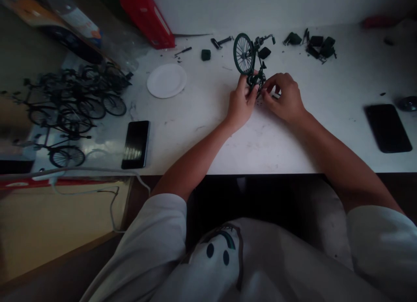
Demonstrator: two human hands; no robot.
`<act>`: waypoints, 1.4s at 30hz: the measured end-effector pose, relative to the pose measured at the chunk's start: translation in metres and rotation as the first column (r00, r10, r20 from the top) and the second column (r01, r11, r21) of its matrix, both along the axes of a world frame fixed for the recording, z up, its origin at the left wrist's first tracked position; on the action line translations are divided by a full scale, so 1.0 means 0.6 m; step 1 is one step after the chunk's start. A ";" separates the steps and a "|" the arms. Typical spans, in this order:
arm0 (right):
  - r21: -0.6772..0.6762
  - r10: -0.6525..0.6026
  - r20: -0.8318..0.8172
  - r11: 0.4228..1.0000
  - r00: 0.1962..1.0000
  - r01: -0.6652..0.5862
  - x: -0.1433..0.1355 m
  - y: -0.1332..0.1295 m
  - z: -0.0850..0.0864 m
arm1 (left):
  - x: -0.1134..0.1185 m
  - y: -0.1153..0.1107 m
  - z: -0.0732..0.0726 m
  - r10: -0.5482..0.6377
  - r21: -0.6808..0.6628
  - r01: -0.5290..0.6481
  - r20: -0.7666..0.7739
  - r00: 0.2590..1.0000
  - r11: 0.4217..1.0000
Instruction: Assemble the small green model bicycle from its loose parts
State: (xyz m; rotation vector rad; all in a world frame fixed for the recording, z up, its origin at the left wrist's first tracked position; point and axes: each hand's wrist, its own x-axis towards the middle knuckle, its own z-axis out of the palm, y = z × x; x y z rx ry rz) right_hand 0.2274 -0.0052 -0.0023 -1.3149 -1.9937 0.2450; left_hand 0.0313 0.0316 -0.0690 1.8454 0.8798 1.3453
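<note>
head view: far left, a cluster of dark small bikes crowded together on the white table, parts overlapping, too tangled to count. pale cable runs along the near edge below them. next, phone flat near the front edge, face up, screen dark with some reflections. behind it, toward the wall, red box; in front of the box, white plate, bare side up. right of the plate: thin rod, dark block, black tool, all lying apart from each other. mid-table, left hand is closed on the lower end of the bike, holding it tipped up, wheel and handlebar end high, away from the body. right hand sits at that same lower end, thumb and finger pinched in close; can't tell what's between them, too small. farther right, at the back, loose dark parts in a heap. far right, black slab lies flat, dark round thing just beside it.
</note>
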 end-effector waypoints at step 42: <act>-0.055 -0.059 -0.036 0.997 0.998 0.057 -0.012 -0.003 0.001 | 0.011 -0.024 0.024 0.015 0.013 -0.015 0.016 1.000 1.000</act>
